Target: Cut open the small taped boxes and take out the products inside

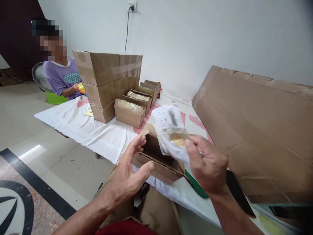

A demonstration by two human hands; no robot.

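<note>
My right hand (207,160) grips a white printed packet (168,122) by its lower right edge, fingers pinched on it. The packet is somewhat blurred and has a yellowish patch showing near my fingers. It hangs above an open cardboard box (158,169) at the table's front edge, hiding part of the box's opening. At the left end of that box, my left hand (133,166) is spread with thumb and fingers apart and nothing between them. Whether its fingertips touch the box flap I cannot tell.
Taped cartons (107,70) are stacked on the white-covered table (97,137). Beside them stands a row of open boxes (129,112). A large cardboard sheet (256,130) leans at the right. Another person in a purple shirt (57,76) sits at the far left, holding something yellow.
</note>
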